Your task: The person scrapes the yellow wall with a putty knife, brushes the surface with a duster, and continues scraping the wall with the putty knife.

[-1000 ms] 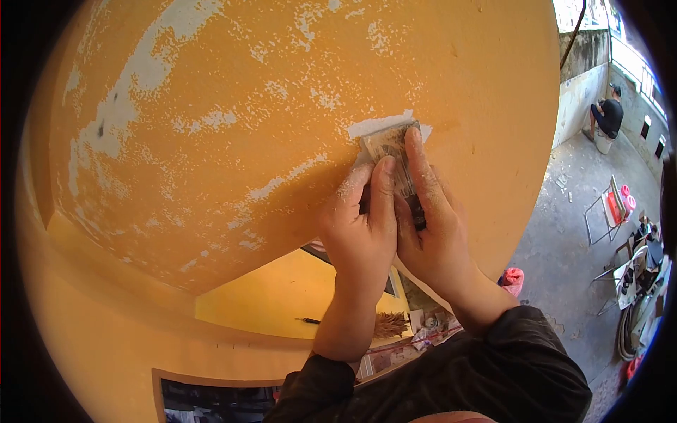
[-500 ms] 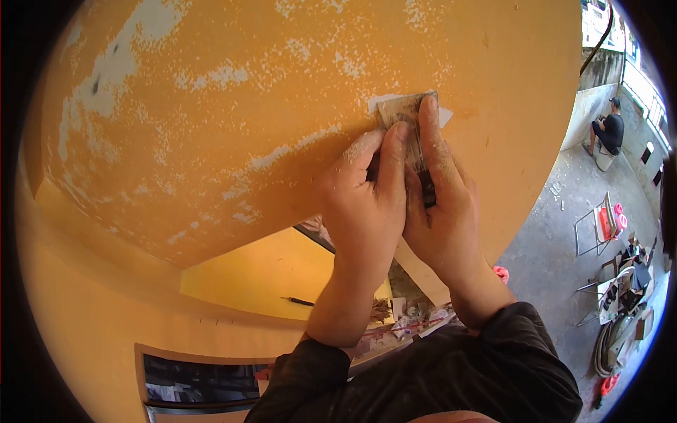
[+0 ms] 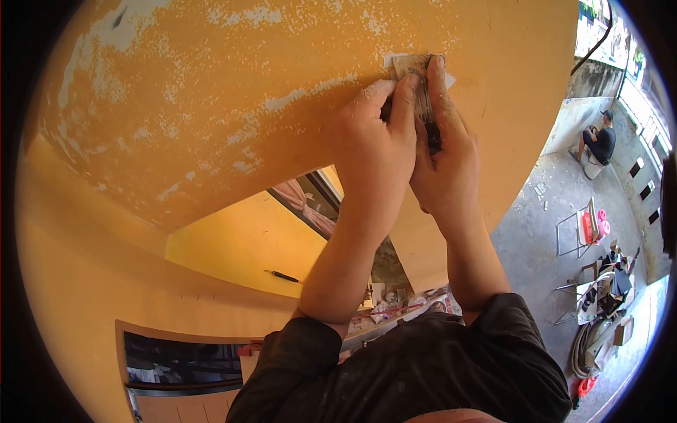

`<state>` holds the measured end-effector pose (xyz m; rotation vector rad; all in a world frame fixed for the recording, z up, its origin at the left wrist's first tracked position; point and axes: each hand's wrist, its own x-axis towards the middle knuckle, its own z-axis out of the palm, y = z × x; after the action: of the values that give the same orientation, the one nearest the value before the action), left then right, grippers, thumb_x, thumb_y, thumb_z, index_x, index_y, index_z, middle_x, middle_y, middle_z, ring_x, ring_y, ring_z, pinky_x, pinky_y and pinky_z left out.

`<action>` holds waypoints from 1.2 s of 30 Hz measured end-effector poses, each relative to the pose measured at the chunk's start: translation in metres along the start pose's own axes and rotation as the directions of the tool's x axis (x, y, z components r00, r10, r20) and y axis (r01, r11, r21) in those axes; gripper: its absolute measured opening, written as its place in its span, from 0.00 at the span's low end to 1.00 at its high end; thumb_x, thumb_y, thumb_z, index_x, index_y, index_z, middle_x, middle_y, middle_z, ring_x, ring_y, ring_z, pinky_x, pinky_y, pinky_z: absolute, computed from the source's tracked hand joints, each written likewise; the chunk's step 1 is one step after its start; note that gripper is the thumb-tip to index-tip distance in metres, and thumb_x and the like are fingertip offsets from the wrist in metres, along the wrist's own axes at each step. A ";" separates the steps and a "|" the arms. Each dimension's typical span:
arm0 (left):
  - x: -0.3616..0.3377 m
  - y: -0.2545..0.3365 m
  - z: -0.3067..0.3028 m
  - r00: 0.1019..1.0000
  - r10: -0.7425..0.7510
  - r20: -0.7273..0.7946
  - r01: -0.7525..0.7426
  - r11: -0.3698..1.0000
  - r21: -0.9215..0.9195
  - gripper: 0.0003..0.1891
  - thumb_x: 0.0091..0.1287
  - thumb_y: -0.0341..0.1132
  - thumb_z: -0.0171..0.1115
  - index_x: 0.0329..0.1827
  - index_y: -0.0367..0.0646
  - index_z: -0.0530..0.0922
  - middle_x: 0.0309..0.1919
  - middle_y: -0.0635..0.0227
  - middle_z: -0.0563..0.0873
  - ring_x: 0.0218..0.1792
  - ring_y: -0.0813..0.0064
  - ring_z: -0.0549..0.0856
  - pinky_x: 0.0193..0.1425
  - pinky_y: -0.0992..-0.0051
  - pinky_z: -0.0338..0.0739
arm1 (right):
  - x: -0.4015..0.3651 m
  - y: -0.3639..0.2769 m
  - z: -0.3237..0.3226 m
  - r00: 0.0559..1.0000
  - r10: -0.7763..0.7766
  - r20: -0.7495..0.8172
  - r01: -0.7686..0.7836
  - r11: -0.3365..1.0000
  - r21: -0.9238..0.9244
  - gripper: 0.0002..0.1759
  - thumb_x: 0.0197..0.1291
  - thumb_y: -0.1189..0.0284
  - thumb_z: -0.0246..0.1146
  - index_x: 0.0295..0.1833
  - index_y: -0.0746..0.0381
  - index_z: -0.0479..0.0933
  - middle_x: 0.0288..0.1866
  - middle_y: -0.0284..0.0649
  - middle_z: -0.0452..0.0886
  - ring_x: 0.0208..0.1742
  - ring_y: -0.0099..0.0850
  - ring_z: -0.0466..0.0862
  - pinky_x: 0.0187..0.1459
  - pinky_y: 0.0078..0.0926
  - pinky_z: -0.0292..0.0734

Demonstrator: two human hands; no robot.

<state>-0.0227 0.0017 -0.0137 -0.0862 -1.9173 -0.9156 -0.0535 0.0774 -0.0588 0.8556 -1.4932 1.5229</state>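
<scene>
Scraper [image 3: 420, 68], greyish, flat and smeared, sits pinched in the grip of the left hand [image 3: 376, 130] and the right hand [image 3: 452, 144].

White-flecked orange wall [image 3: 289, 134], dark shirt [image 3: 423, 366], pink curtain [image 3: 297, 196]

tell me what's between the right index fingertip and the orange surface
The scraper blade, seen in the head view between the right index fingertip and orange surface.
</scene>
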 end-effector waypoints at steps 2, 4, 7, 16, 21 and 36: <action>0.001 0.001 0.000 1.000 0.012 -0.001 -0.012 1.000 0.008 0.13 0.66 0.36 0.64 0.37 0.31 0.83 0.21 0.59 0.84 0.23 0.81 0.76 0.29 0.75 0.73 | 0.000 -0.004 -0.001 0.999 0.050 0.016 -0.050 0.999 0.004 0.35 0.55 0.86 0.57 0.71 0.67 0.61 0.39 0.55 0.79 0.33 0.46 0.81 0.35 0.34 0.77; 0.001 0.004 -0.001 1.000 -0.017 0.016 0.016 0.999 0.044 0.13 0.66 0.36 0.63 0.36 0.31 0.83 0.20 0.58 0.83 0.21 0.79 0.76 0.28 0.75 0.72 | 0.001 -0.005 0.000 0.995 0.099 0.031 -0.100 0.995 0.013 0.35 0.55 0.86 0.57 0.71 0.67 0.61 0.39 0.55 0.79 0.34 0.46 0.81 0.35 0.35 0.77; 0.001 0.003 0.000 1.000 -0.011 0.009 0.011 0.999 0.047 0.13 0.66 0.36 0.63 0.35 0.31 0.83 0.19 0.58 0.82 0.19 0.75 0.76 0.27 0.73 0.71 | 0.001 0.003 0.004 1.000 0.006 0.002 -0.006 1.000 0.015 0.35 0.56 0.85 0.58 0.71 0.67 0.61 0.41 0.56 0.80 0.36 0.48 0.82 0.36 0.35 0.78; 0.002 0.001 0.001 1.000 0.004 -0.019 -0.002 0.997 0.071 0.18 0.66 0.40 0.59 0.22 0.34 0.77 0.17 0.51 0.78 0.21 0.51 0.78 0.28 0.60 0.70 | -0.001 -0.004 0.003 0.992 0.117 0.041 -0.115 0.992 -0.048 0.34 0.58 0.83 0.58 0.72 0.65 0.60 0.42 0.56 0.81 0.38 0.48 0.84 0.36 0.34 0.78; 0.002 0.000 0.006 0.998 0.017 -0.064 -0.016 1.000 0.018 0.18 0.66 0.39 0.60 0.21 0.33 0.77 0.15 0.51 0.77 0.20 0.50 0.77 0.27 0.59 0.70 | -0.001 0.001 0.003 0.997 0.081 0.018 -0.079 0.995 -0.068 0.33 0.59 0.81 0.58 0.72 0.64 0.61 0.40 0.55 0.82 0.34 0.48 0.84 0.34 0.34 0.77; -0.039 0.021 0.025 0.997 -0.042 0.068 0.053 0.985 -0.163 0.16 0.67 0.38 0.60 0.23 0.38 0.75 0.20 0.52 0.79 0.22 0.51 0.80 0.25 0.60 0.71 | -0.021 -0.009 -0.045 0.991 0.137 -0.002 -0.136 0.983 -0.124 0.32 0.64 0.80 0.55 0.73 0.67 0.57 0.62 0.56 0.75 0.58 0.42 0.79 0.55 0.28 0.75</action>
<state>-0.0120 0.0441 -0.0387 -0.1705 -1.9071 -1.1154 -0.0333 0.1198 -0.0769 0.6980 -1.6621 1.5086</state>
